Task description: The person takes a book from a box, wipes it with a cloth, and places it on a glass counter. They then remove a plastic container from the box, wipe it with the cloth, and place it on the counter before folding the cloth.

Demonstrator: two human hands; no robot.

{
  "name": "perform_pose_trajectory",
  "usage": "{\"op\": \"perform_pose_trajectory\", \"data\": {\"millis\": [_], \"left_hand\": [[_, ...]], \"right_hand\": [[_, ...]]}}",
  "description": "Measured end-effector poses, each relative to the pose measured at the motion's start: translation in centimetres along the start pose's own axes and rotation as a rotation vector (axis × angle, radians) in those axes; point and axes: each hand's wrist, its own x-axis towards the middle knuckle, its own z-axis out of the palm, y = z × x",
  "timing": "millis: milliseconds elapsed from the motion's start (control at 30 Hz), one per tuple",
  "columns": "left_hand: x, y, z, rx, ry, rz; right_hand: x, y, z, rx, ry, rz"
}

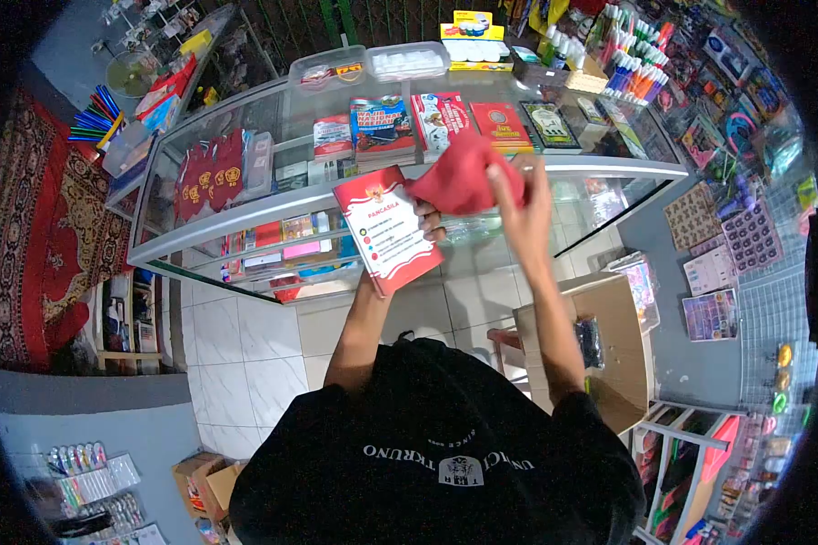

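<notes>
My left hand [430, 222] holds a red-and-white booklet [386, 238] titled "PANCASILA", its cover tilted up towards me. The palm is hidden behind the booklet, and the fingers curl round its right edge. Just above and to the right, my right hand [523, 191] grips a bunched red cloth [468, 177], slightly blurred. The cloth overlaps the booklet's upper right side in this view. Both hands are in front of the near edge of a glass display case [409, 174].
Under the glass lie several books [389, 127] and dark red items with yellow emblems [211, 180]. Plastic containers [407, 64] and markers [641, 59] stand on top. An open cardboard box [627, 363] is by my right arm. Tiled floor [245, 354] shows at left.
</notes>
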Motion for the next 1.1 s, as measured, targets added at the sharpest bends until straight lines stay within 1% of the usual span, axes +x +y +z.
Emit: {"op": "perform_pose_trajectory", "data": {"millis": [67, 133, 233, 267, 367, 433, 500, 533, 567, 600, 667, 700, 733, 800, 833, 867, 900, 967, 1000, 1033, 1067, 1100], "left_hand": [[0.0, -0.2, 0.2, 0.026, 0.035, 0.032], [-0.1, -0.7, 1.1, 0.085, 0.099, 0.056], [-0.7, -1.3, 2.7, 0.200, 0.233, 0.114], [-0.8, -1.2, 3.2, 0.247, 0.280, 0.136], [-1.3, -1.2, 4.4, 0.343, 0.404, 0.204], [-1.4, -1.2, 4.7, 0.331, 0.421, 0.217], [-2.0, -0.7, 4.3, 0.234, 0.190, 0.162], [-1.8, -1.0, 3.9, 0.216, 0.218, 0.185], [-2.2, -1.0, 3.6, 0.355, 0.281, 0.197], [-2.4, -1.1, 4.1, 0.493, 0.348, 0.201], [-1.9, -1.3, 5.0, 0.360, 0.399, 0.216], [-1.4, -1.1, 5.4, 0.299, 0.421, 0.223], [-0.3, -0.1, 4.7, 0.003, 0.031, 0.046], [0.3, -0.4, 4.9, -0.031, -0.021, 0.054], [0.5, -0.9, 5.0, -0.055, -0.042, 0.058], [0.6, -1.5, 5.1, -0.163, 0.004, 0.035], [1.4, -1.7, 5.1, -0.213, -0.022, 0.048], [1.7, -0.6, 5.6, 0.012, 0.019, 0.041], [2.8, 0.5, 3.9, -0.191, -0.024, 0.011], [3.5, 1.3, 3.0, -0.034, -0.186, 0.009], [3.9, 1.4, 2.1, -0.058, -0.212, -0.029], [3.7, 1.0, 2.2, -0.087, -0.227, -0.064]], "right_hand": [[-2.7, -0.8, 1.8, -0.095, -0.023, -0.321], [-4.7, -2.0, 3.2, -0.228, -0.221, -0.409], [-6.2, -3.0, 4.7, -0.419, -0.262, -0.485], [-6.4, -2.4, 5.0, -0.367, -0.260, -0.421], [-6.9, -2.7, 4.8, -0.372, -0.318, -0.510], [-7.4, -2.4, 4.2, -0.384, -0.413, -0.514], [-7.2, -2.5, 4.1, -0.395, -0.478, -0.497], [-6.9, -2.9, 4.0, -0.400, -0.498, -0.470], [-7.0, -3.2, 3.9, -0.406, -0.519, -0.435], [-7.2, -3.5, 4.1, -0.421, -0.485, -0.460], [-7.2, -4.0, 4.4, -0.455, -0.416, -0.523], [-7.1, -4.2, 4.3, -0.442, -0.417, -0.534], [-7.2, -4.3, 4.0, -0.425, -0.420, -0.542], [-6.4, -4.6, 3.8, -0.391, -0.412, -0.549], [-5.8, -5.1, 4.0, -0.412, -0.366, -0.544], [-5.3, -5.6, 4.1, -0.435, -0.325, -0.534], [-5.1, -5.9, 4.2, -0.459, -0.286, -0.525], [-5.7, -5.7, 4.1, -0.476, -0.319, -0.533], [-6.4, -5.6, 3.8, -0.465, -0.352, -0.528], [-6.7, -5.5, 3.6, -0.457, -0.380, -0.527], [-6.5, -5.1, 3.6, -0.424, -0.380, -0.501], [-5.9, -5.2, 3.7, -0.430, -0.326, -0.524]]}}
